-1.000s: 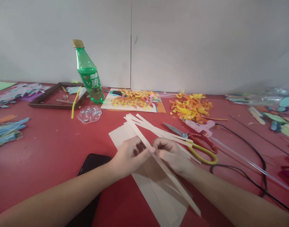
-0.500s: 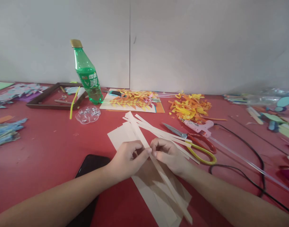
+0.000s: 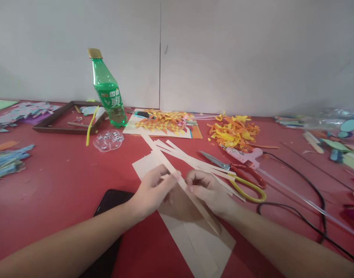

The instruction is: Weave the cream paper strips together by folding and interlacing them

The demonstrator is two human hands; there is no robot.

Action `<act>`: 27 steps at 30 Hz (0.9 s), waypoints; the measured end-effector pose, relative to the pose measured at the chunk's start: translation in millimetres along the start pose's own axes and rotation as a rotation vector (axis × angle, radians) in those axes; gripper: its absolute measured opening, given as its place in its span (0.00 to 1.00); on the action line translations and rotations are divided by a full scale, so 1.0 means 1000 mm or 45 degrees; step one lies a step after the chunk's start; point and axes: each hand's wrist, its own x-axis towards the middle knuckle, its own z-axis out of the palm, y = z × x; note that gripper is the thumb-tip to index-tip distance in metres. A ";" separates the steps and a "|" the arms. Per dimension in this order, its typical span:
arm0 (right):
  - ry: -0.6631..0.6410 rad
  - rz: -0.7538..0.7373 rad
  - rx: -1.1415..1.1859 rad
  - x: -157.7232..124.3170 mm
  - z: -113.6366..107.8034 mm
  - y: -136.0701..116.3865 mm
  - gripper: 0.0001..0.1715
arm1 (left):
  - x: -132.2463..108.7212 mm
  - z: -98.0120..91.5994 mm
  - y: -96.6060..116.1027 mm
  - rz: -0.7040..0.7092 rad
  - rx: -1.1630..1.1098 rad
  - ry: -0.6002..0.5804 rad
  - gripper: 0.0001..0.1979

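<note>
My left hand (image 3: pixel 153 190) and my right hand (image 3: pixel 207 191) meet over the middle of the red table, both pinching one long cream paper strip (image 3: pixel 156 152) that runs from far left to near right between them. Beneath the hands lies a cream paper sheet (image 3: pixel 211 241) cut into strips. More loose cream strips (image 3: pixel 191 156) fan out just beyond my fingers. Red-and-yellow-handled scissors (image 3: pixel 240 175) lie to the right of my right hand.
A green bottle (image 3: pixel 109 90) stands at the back left beside a brown frame (image 3: pixel 49 123). A woven orange-yellow paper piece (image 3: pixel 165 123) and a scrap pile (image 3: pixel 234 131) lie behind. A pink glue gun (image 3: pixel 246 154) with black cable (image 3: pixel 312 189), a black phone (image 3: pixel 107 227).
The strip between my fingers has slid up and away from me: its far end now reaches further toward the woven piece and its near end is shorter.
</note>
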 end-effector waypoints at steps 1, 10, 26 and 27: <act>0.003 0.002 -0.003 0.000 0.000 0.001 0.04 | 0.000 0.001 -0.001 -0.036 0.052 -0.098 0.19; -0.026 0.000 0.055 0.000 0.001 0.001 0.05 | 0.004 0.001 -0.006 -0.072 0.090 -0.140 0.17; -0.011 0.033 0.096 0.000 0.002 0.001 0.08 | 0.006 -0.001 0.000 -0.012 0.183 -0.116 0.14; -0.026 0.023 0.110 0.000 0.002 0.001 0.08 | 0.006 0.000 0.000 -0.017 0.154 -0.132 0.13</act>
